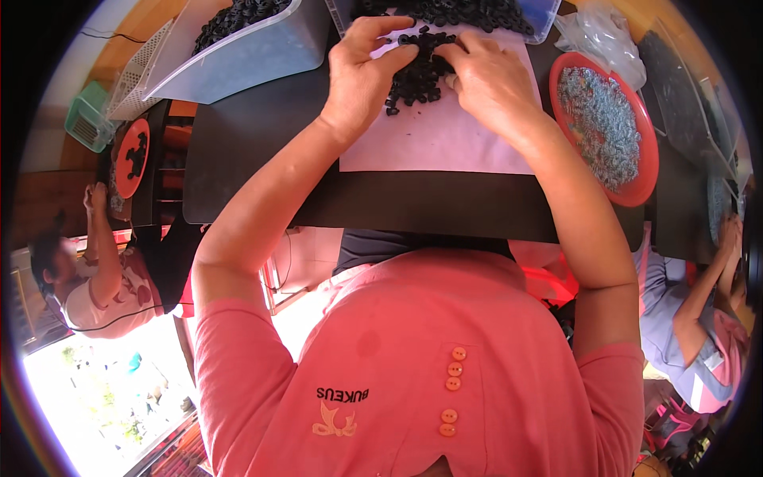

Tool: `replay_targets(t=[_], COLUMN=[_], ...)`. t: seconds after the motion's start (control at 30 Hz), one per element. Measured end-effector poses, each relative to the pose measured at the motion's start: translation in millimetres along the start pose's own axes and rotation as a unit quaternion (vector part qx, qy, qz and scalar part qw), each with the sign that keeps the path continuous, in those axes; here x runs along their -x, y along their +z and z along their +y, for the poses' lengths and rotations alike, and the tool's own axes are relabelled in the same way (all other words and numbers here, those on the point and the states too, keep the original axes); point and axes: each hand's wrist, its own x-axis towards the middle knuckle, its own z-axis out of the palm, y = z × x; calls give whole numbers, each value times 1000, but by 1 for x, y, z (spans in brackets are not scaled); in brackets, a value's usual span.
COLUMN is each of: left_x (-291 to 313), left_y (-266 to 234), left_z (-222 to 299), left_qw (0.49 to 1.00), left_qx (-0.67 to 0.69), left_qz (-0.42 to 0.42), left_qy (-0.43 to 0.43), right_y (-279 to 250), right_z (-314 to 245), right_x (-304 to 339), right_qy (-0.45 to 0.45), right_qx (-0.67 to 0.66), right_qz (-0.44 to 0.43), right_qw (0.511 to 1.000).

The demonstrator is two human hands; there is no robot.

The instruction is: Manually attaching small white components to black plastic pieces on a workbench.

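Observation:
A loose pile of small black ring-like pieces (415, 83) lies on a pale pink sheet (437, 147) at the far side of the table. My left hand (364, 75) is at the pile's left edge, its thumb and index finger spread apart with nothing gripped between them. On the pile's right edge, my right hand (491, 83) has its fingers bent in and closed among the pieces. Whatever those fingers hold is hidden. Beyond the hands, a bin (542, 30) contains many more black pieces.
A grey-blue bin (262, 67) of black pieces stands left. On the right are a red bowl (648, 151) of small shiny pale-blue pieces and a clear plastic bag (604, 40). Two other people work at tables on either side, the left one (119, 290) beside a red plate (125, 184).

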Motion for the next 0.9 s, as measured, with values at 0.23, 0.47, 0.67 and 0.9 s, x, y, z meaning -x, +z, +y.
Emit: replay_targets(t=[0.23,0.47,0.67,0.9], left_x=[66,73,61,55], left_y=[13,39,53,60], left_z=[117,180,185,184], left_qw=[822,666,602,531], left_qx=[462,661,695,719], left_qz=[-324,-319,-342,-368], left_qy=[83,130,196,255], right_y=[-29,-63,-35,-39], right_z=[29,-2,33,27], right_x=[-12,-11,4,12], right_qy=[149,267,136,127], right_qx=[-361,-420,-407,-277], right_qz=[15,-24,19,-20], right_qw=[920,867,903,952])
